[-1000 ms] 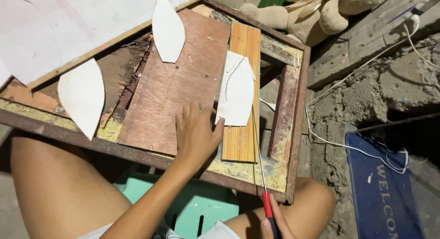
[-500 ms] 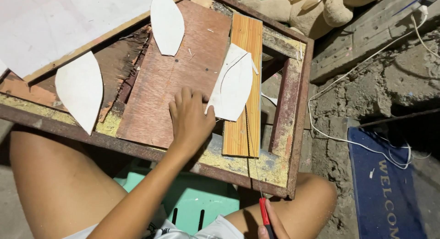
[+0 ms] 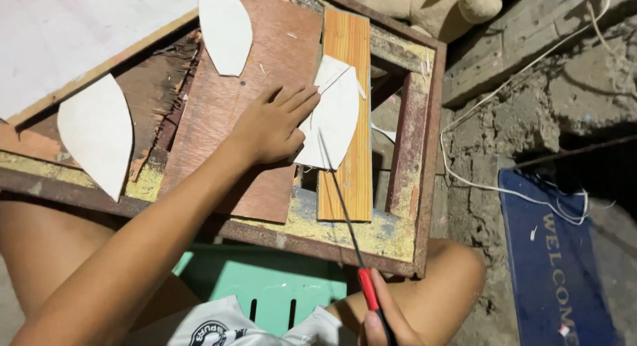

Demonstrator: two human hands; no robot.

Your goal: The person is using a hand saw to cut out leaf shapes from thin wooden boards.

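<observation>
Nearest me, my right hand [image 3: 385,316] closes around the red-handled thin blade [image 3: 342,200], its tip on the white leaf-shaped cutout [image 3: 338,114], which my left hand [image 3: 269,127] presses flat, fingers spread, on the orange plank [image 3: 348,120].

— How is the left arm placed?

— It is stretched from the lower left of the frame up toward the centre, forearm bare and nearly straight. The left hand [image 3: 272,124] is laid flat, palm down, with the fingers [image 3: 302,100] extended toward the upper right and slightly spread, and the thumb tucked along the lower edge.

— And the right hand?

— Only part of the right hand [image 3: 378,319] is seen at the bottom edge, right of centre. It is closed in a grip, thumb and fingers wrapped tightly. The wrist and arm are cut off by the frame.

— Anything else of the body?

— Both bare thighs are seen low in the frame, knees apart.
</observation>
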